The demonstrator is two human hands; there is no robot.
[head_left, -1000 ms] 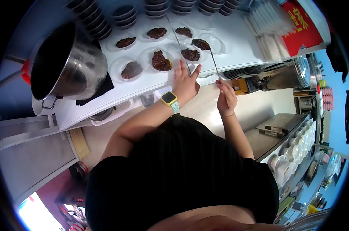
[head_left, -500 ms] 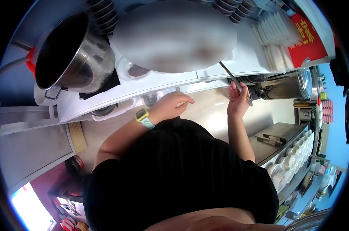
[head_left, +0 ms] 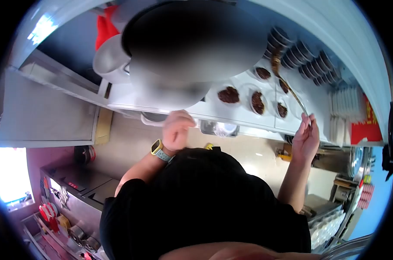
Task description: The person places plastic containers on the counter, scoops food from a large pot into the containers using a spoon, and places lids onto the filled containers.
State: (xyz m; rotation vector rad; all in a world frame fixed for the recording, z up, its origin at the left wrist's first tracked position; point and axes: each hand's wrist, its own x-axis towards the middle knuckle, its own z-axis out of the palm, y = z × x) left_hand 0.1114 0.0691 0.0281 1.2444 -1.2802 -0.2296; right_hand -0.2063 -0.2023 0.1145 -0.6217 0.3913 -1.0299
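In the head view my right hand (head_left: 306, 141) is closed on the thin handle of a long metal ladle (head_left: 295, 96). The ladle's head, coated in brown, hangs over the counter by the stacked bowls (head_left: 297, 54). Below it, several pale bowls (head_left: 251, 111) hold dark brown, chunky food (head_left: 257, 102). My left hand (head_left: 177, 130), wearing a yellow-cased watch on the wrist, hovers in front of the counter edge near my body. Motion smears its fingers, and nothing shows in it.
A large pot (head_left: 131, 45), mostly blurred, takes up the top middle over the white counter (head_left: 266, 123). A smaller metal pot (head_left: 109, 60) stands left of it. Stacked white containers (head_left: 346, 104) and a red box (head_left: 365, 132) are at the right. A clear container (head_left: 224, 128) sits below the counter edge.
The view has shifted, bringing the filled bowls into sight. My right hand has risen to the counter's right side, with the ladle's head over the bowls. My left hand has drawn back slightly.
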